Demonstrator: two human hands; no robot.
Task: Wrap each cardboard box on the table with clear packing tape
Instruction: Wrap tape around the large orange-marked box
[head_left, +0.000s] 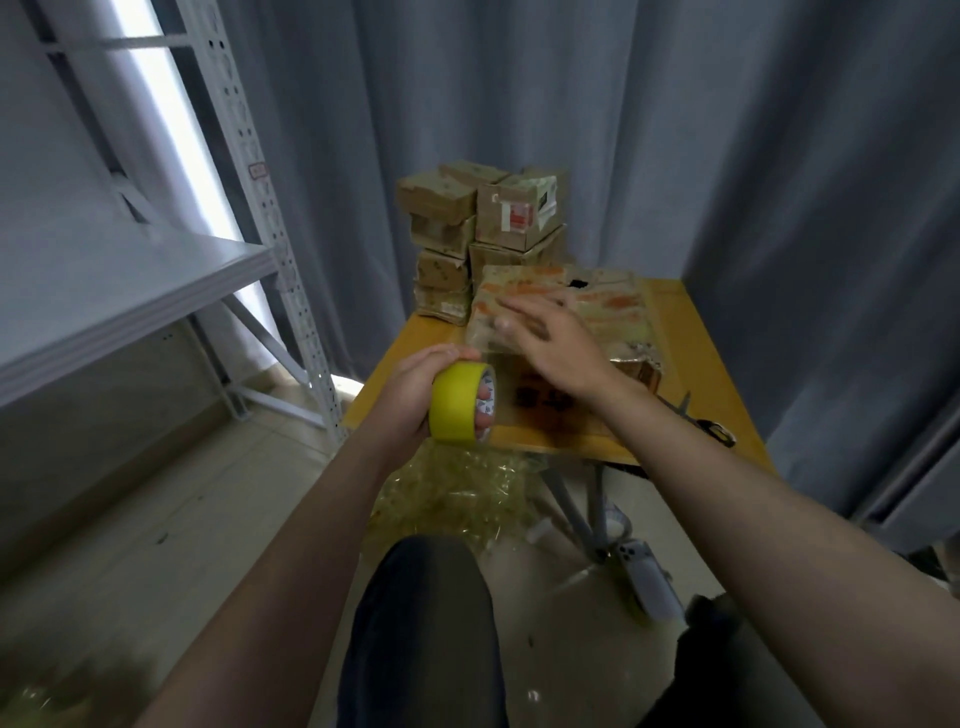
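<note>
**Tape roll in the left grip, right grip spread over the box**

The left grip (410, 395) is closed round a yellow tape roll (457, 402). Its fingers are pushed through the core and show at the roll's open side, and its thumb lies over the top. The roll sits at the near left corner of the table (691, 374), just left of the box being worked.

The right grip (556, 343) is open with its fingers straight and fanned, holding nothing. It lies palm down over the top of the cardboard box (613, 312), just up and to the right of the left grip. The fingertips are blurred, so they may be touching the glossy top or hovering just above it.

This box is wide and flat, with orange marks on top and dark print on its near face. Beyond both grips, at the table's far left corner, stands a stack of small boxes (478, 234). Scissors (711, 423) lie on the table to the right of the right forearm. Below the left grip, crumpled clear film (457, 493) lies on the floor. A grey metal shelf (130, 291) stands well to the left.
</note>
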